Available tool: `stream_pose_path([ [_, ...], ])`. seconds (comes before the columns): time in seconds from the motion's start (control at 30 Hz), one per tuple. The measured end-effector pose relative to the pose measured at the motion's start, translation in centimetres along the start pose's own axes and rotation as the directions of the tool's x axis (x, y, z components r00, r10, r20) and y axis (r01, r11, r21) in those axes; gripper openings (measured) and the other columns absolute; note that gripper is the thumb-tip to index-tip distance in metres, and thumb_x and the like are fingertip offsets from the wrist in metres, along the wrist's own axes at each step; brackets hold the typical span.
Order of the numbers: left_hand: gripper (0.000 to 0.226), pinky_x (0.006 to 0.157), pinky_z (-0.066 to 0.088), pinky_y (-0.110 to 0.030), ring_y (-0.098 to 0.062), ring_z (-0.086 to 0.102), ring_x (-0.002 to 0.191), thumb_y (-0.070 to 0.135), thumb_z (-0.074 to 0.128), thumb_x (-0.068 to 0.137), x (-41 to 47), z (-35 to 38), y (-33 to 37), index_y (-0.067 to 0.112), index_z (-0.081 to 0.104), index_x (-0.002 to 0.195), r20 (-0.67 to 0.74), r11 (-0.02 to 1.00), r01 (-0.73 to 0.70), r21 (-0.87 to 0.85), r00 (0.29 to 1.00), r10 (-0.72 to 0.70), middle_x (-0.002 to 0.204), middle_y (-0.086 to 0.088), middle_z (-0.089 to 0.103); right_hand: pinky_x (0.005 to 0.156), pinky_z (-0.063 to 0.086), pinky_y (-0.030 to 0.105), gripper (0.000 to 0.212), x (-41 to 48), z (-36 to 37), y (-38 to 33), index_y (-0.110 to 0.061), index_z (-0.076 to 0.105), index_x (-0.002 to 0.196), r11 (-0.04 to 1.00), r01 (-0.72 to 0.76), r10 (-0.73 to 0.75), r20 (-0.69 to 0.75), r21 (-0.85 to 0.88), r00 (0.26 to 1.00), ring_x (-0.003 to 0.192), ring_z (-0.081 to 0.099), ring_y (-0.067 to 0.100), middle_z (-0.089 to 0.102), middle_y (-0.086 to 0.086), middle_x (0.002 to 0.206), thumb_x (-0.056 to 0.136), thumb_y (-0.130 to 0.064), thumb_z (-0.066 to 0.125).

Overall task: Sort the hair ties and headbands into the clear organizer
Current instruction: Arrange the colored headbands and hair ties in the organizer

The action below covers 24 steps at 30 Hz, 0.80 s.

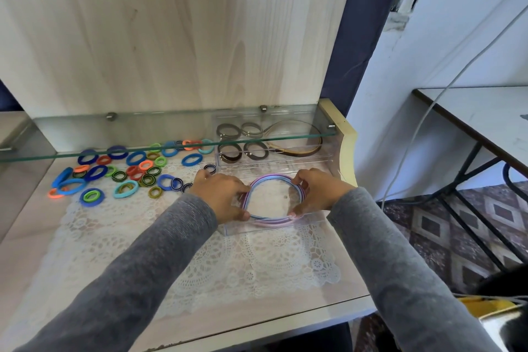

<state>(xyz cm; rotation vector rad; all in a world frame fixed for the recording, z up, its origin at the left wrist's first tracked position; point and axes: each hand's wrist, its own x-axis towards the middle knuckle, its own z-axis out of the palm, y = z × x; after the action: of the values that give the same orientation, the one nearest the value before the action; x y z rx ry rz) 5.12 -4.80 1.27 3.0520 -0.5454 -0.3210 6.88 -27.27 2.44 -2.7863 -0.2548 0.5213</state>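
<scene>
- headbands (271, 220), a pastel stack, lie in the near compartment of the clear organizer (237, 229), at 6 o'clock of the brown ties (228, 149).
- your left hand (223, 197) pinches the stack at its 9 o'clock side, and your right hand (317, 194) pinches it at 3 o'clock.
- loose hair ties (128, 174) lie scattered on the lace mat (243, 266), at 9 o'clock of the organizer.

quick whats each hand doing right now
Left hand: grips the left side of the stacked pastel pink and blue plastic headbands.
Right hand: pinches their right side.
</scene>
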Motion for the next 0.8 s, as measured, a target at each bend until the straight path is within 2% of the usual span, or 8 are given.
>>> stream_pose_path([
  [0.13, 0.050, 0.102, 0.021, -0.042, -0.013, 0.046, 0.123, 0.051, 0.059, 0.087, -0.1, 0.3, 0.2, 0.039, 0.048, 0.135, -0.056, 1.000, 0.000, -0.029, 0.998, -0.002, 0.132, 0.015, 0.054, 0.095, 0.047, 0.032, 0.053, 0.3, 0.2, 0.2, -0.026, 0.050, 0.123, 0.995, -0.034, 0.037, -0.038, 0.089, 0.999, 0.101, 0.054, 0.018, 0.055, -0.002, 0.115, 0.077, -0.035, 0.076],
  [0.3, 0.046, 0.103, 0.021, -0.039, -0.015, 0.049, 0.120, 0.044, 0.061, 0.089, 0.1, 0.2, 0.5, 0.039, 0.051, 0.133, -0.061, 0.999, 0.013, -0.043, 0.998, -0.016, 0.128, 0.011, 0.058, 0.090, 0.049, 0.029, 0.028, 0.9, 1.1, 0.1, -0.016, 0.064, 0.115, 0.992, -0.078, 0.097, -0.208, 0.094, 0.973, 0.095, 0.057, 0.017, 0.064, 0.003, 0.111, 0.087, -0.019, 0.063],
  [0.43, 0.051, 0.104, 0.022, -0.039, -0.016, 0.047, 0.123, 0.044, 0.060, 0.089, 0.5, 0.2, 0.4, 0.036, 0.047, 0.138, -0.037, 1.000, 0.013, -0.022, 0.999, -0.014, 0.134, 0.009, 0.054, 0.092, 0.050, 0.031, 0.030, 1.0, 1.6, -0.4, -0.014, 0.067, 0.115, 0.990, -0.085, 0.111, -0.253, 0.113, 0.961, 0.096, 0.060, 0.020, 0.066, 0.006, 0.109, 0.087, -0.009, 0.062],
  [0.6, 0.052, 0.107, 0.021, -0.039, -0.014, 0.041, 0.129, 0.050, 0.055, 0.090, 0.8, 0.5, 0.1, 0.032, 0.047, 0.139, -0.012, 0.999, 0.005, -0.049, 1.000, -0.005, 0.141, 0.011, 0.047, 0.088, 0.048, 0.029, 0.027, 0.9, 1.7, -0.5, -0.016, 0.067, 0.117, 0.998, -0.061, 0.052, -0.279, -0.024, 0.959, 0.097, 0.060, 0.024, 0.066, 0.010, 0.108, 0.092, -0.018, 0.057],
  [0.73, 0.056, 0.108, 0.020, -0.039, -0.012, 0.040, 0.131, 0.053, 0.057, 0.088, 0.9, 1.0, 0.4, 0.029, 0.049, 0.137, -0.041, 0.998, 0.006, -0.063, 0.999, -0.009, 0.144, 0.014, 0.044, 0.087, 0.045, 0.027, 0.033, 0.7, 1.8, -1.1, -0.013, 0.058, 0.128, 0.974, -0.067, 0.005, -0.274, -0.218, 0.962, 0.103, 0.056, 0.026, 0.057, 0.013, 0.113, 0.099, -0.024, 0.046],
  [0.8, 0.057, 0.108, 0.019, -0.039, -0.011, 0.040, 0.131, 0.053, 0.058, 0.087, 0.9, 1.1, 0.4, 0.029, 0.049, 0.137, -0.047, 0.997, 0.015, -0.073, 0.999, -0.018, 0.144, 0.014, 0.044, 0.088, 0.045, 0.027, 0.034, 0.8, 1.9, -1.2, -0.012, 0.055, 0.130, 0.965, -0.051, -0.023, -0.280, -0.256, 0.960, 0.104, 0.056, 0.025, 0.055, 0.012, 0.115, 0.099, -0.022, 0.046],
])
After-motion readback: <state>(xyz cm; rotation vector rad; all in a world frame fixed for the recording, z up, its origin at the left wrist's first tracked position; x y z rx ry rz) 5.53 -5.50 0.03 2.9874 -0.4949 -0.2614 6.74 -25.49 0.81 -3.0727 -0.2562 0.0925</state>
